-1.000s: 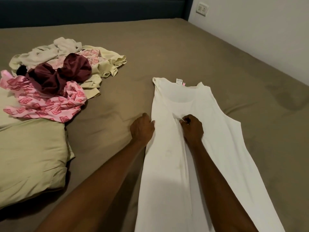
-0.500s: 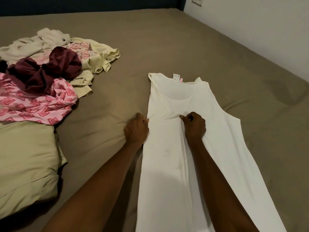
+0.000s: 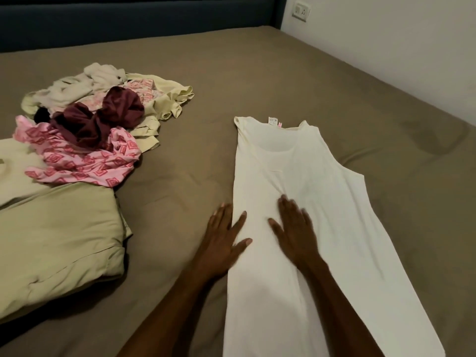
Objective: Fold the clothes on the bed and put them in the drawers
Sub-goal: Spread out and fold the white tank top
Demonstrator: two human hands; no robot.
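Note:
A white sleeveless top (image 3: 332, 202) lies flat on the brown bed (image 3: 231, 73), neck end away from me, its left side folded inward. My left hand (image 3: 221, 240) lies flat with spread fingers on the top's left edge, partly on the sheet. My right hand (image 3: 293, 228) presses flat on the middle of the top, fingers straight. A heap of unfolded clothes (image 3: 98, 124) sits at the left: pink patterned, maroon, pale yellow and off-white pieces.
A pale green folded cover or pillow (image 3: 56, 235) lies at the near left, below the heap. A dark blue headboard (image 3: 128, 19) runs along the back. A white wall with a socket (image 3: 300, 11) borders the bed on the right.
Both hands had been gripping the top's fabric with curled fingers; they have let go and now lie flat on it, a little nearer to me.

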